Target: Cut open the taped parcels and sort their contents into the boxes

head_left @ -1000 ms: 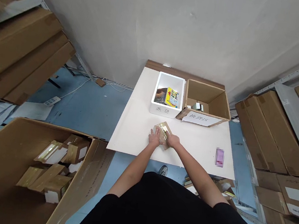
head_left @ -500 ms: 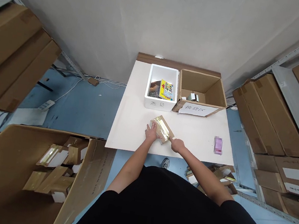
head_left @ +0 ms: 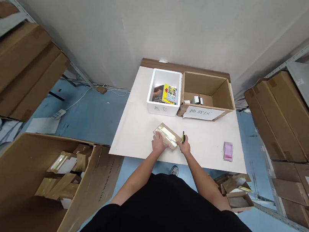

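Note:
On the white tabletop lies a small cardboard parcel (head_left: 169,135) with shiny tape along its top. My left hand (head_left: 158,143) grips the parcel's left end, its fingers over the near side. A black and yellow utility knife (head_left: 183,137) is closed in my right hand (head_left: 185,147) and points up, away from me. That hand's fingertips touch the parcel's right end. Whether the blade is out is too small to tell.
Behind the parcel stand a white foam box (head_left: 161,110) with booklets inside and an open carton (head_left: 227,97) holding a small package. A purple blurred item (head_left: 228,152) lies at right. A big carton (head_left: 91,176) of parcels stands left; shelves flank the table (head_left: 132,128).
My right hand has lifted from the parcel's lower right corner, and the knife now points upward. The parcel has turned slightly flatter. The whole view has shifted a little.

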`<state>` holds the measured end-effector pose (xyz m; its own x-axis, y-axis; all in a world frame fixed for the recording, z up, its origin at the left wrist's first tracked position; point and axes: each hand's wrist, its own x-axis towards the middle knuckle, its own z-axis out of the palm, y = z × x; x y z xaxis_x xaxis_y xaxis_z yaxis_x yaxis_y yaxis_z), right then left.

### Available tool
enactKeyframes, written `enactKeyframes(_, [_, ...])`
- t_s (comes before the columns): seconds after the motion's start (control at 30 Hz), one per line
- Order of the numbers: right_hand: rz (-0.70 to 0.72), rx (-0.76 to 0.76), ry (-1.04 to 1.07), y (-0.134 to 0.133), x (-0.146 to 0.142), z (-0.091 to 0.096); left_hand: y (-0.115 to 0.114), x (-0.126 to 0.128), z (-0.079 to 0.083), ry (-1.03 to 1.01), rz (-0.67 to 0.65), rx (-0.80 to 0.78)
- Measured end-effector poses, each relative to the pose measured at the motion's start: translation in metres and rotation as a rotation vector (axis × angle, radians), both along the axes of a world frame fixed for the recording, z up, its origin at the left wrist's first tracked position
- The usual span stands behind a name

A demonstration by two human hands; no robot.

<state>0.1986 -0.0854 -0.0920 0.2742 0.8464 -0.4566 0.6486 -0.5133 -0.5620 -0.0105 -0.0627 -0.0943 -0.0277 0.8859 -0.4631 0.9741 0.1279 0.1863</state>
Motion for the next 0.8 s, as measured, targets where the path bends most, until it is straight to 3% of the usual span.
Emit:
enactKeyframes(0.2, [-0.104,0.033,0.136,0.031,-0.018,-0.03,-0.029,-0.005,0.003,0.079,0.033,0.043])
enactKeyframes(0.37, [-0.018,0.012,0.133,0.065,-0.026,-0.029,-0.028,-0.019,0.009,0.137,0.038,0.042])
enactKeyframes(0.43, [0.036,0.006,0.122,0.071,-0.027,-0.025,-0.018,-0.021,0.012,0.112,-0.038,0.074])
enactKeyframes(0.57, [0.026,0.021,0.233,0.053,-0.02,-0.022,0.008,-0.019,0.012,-0.011,-0.283,0.0])
enactKeyframes(0.7, [-0.104,0.054,0.486,0.013,-0.009,-0.024,0.018,-0.016,0.008,0.016,-0.314,-0.057])
enactKeyframes(0.8, [-0.113,0.054,0.592,-0.006,-0.005,-0.024,0.016,-0.017,0.005,0.051,-0.327,-0.03])
